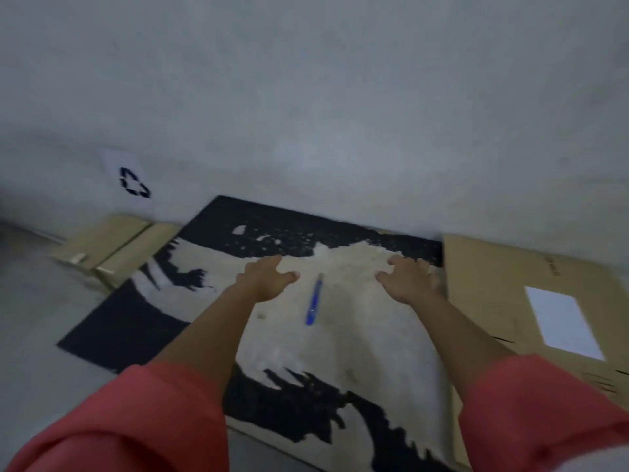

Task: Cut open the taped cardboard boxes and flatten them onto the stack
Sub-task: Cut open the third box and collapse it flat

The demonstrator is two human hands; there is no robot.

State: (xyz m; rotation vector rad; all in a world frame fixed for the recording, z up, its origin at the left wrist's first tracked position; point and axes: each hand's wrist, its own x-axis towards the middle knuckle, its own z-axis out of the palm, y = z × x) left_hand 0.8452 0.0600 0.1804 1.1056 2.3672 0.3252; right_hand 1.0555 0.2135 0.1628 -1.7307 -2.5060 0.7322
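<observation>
At far left a paper sign with a recycling mark (133, 182) is hanging on the grey wall (306, 97). Below it a closed cardboard box (112, 245) is sitting on the floor against the wall, just beside the far left corner of a black mat (112, 330) whose middle is worn to a pale beige.

The person's left arm is stretching forward out of a coral sleeve (136, 420), forearm bare. The left hand (269, 279) is lying palm down over the pale patch, with its fingers spread and loosely curled and nothing in its grasp. Whether it is touching the mat cannot be told.

Between the two hands a slim blue cutter (313, 300) is lying on the mat, apart from both, with its length pointing away from the person.

The right arm is reaching out the same way from the right sleeve (544, 410). The right hand (410, 279) is also palm down, with fingers spread and slightly bent, gripping nothing, near the mat's right edge.

At right a flattened cardboard sheet (503, 277) is lying just beside the mat, bearing a white label (563, 321).
</observation>
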